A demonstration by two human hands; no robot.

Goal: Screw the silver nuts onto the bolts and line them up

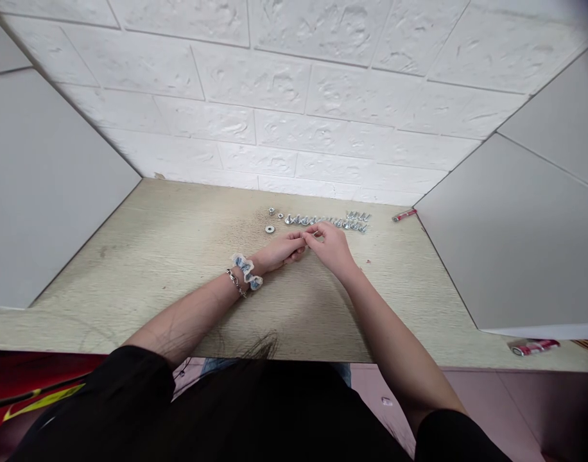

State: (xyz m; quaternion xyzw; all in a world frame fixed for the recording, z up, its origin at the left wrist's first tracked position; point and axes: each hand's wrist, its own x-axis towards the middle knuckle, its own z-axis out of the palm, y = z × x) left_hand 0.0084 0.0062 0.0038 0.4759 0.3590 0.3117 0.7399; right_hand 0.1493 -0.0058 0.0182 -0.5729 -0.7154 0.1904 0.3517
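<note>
Silver metal bolts fitted with washers point(337, 223) lie loose on a pale wood-grain tabletop point(178, 224), lined up in a row just beyond the hands. Behind the row's right end sits a short group of slim silver screws point(358, 216); off its left end are a flat round metal washer point(269, 229), a small silver nut point(280, 215) and another small silver piece point(271, 211). The left hand point(282, 252) and right hand point(330, 247) meet in front of the row, fingertips drawn into narrow pinches; whether anything is between them I cannot tell. The right hand partly covers the row's middle. A red-and-silver cylinder point(404, 215) lies by the right-hand grey panel point(529, 237), another point(535, 347) near the front edge. A white brick-patterned wall point(284, 83) closes off the back.
</note>
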